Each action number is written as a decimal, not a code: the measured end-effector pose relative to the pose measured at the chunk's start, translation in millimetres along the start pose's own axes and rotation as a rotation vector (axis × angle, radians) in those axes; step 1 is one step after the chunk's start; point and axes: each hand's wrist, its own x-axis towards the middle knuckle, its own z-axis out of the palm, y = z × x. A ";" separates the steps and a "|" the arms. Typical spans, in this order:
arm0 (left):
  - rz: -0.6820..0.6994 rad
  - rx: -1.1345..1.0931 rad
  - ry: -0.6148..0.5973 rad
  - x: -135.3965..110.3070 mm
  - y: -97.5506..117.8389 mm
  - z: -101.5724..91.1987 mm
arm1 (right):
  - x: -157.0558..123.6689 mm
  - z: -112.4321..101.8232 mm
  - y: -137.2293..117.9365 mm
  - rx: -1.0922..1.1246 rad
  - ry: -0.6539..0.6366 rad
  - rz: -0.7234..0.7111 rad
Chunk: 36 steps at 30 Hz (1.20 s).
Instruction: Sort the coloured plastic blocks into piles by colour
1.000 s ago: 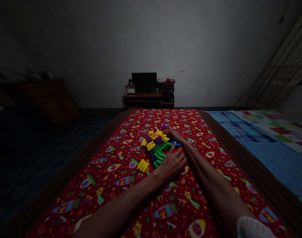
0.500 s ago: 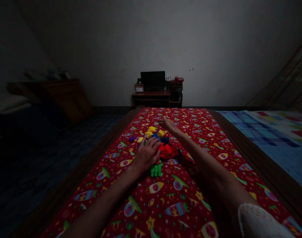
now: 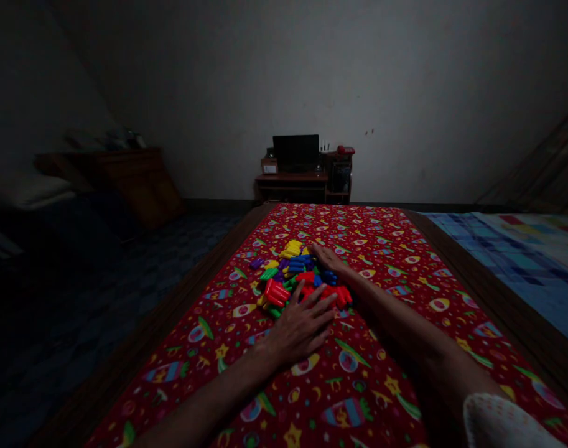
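A heap of plastic toy blocks in several colours lies on a red printed cloth (image 3: 349, 404). At its near edge my left hand (image 3: 302, 326) rests palm down with fingers spread, the fingertips at the red blocks (image 3: 277, 292). Along the heap's right side my right hand (image 3: 331, 260) is held with fingers stretched out, close to the blue blocks (image 3: 328, 278). Yellow blocks (image 3: 292, 249) are at the far side, a green block (image 3: 269, 273) and a purple block (image 3: 256, 264) at the left. Some blocks are partly hidden by my left hand.
The cloth covers a long surface with brown borders (image 3: 209, 264). Beyond it, a desk (image 3: 290, 178) with a dark monitor (image 3: 295, 151) stands against the wall. A wooden cabinet (image 3: 139, 186) is at the left, a checked blue sheet (image 3: 493, 249) at the right.
My left hand has moved back and right to the heap's near edge, uncovering blocks. My right hand has come down towards the heap's right side. The green block in front is no longer visible there.
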 end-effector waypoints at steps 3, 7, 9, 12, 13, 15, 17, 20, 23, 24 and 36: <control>-0.054 0.074 0.046 1.2 -11.4 5.5 | -2.8 13.7 -24.2 0.119 -0.079 0.013; -0.120 0.095 0.111 -8.2 -32.3 2.7 | -11.0 7.1 -51.3 0.288 -0.196 0.006; -0.183 0.074 0.135 -15.4 -42.4 -2.8 | -22.9 -7.0 -54.4 0.273 -0.211 -0.043; -0.296 0.013 0.193 -27.8 -60.5 -9.0 | -55.3 -34.4 -40.6 0.053 -0.181 -0.089; -0.338 -0.011 0.213 -32.3 -67.3 -9.3 | -69.1 -42.3 -32.2 -0.020 -0.186 -0.084; -0.454 -0.050 0.254 -41.6 -80.6 -6.3 | -97.9 -51.6 -14.2 -0.128 -0.235 -0.083; -0.623 -0.101 0.296 -50.3 -90.6 0.6 | -122.9 -49.6 -0.1 -0.240 -0.246 -0.106; -0.846 -0.270 0.344 -59.2 -94.5 13.1 | -142.3 -26.8 5.8 -0.338 -0.177 -0.132; -0.920 -0.474 0.352 -61.4 -86.1 21.6 | -136.9 7.0 -4.7 -0.320 -0.077 -0.154; -0.925 -0.521 0.357 -61.0 -82.4 23.2 | -131.5 17.8 -10.5 -0.295 -0.065 -0.169; -0.949 -0.734 0.485 -56.4 -134.1 33.1 | -47.2 36.7 -71.8 0.031 -0.058 -0.273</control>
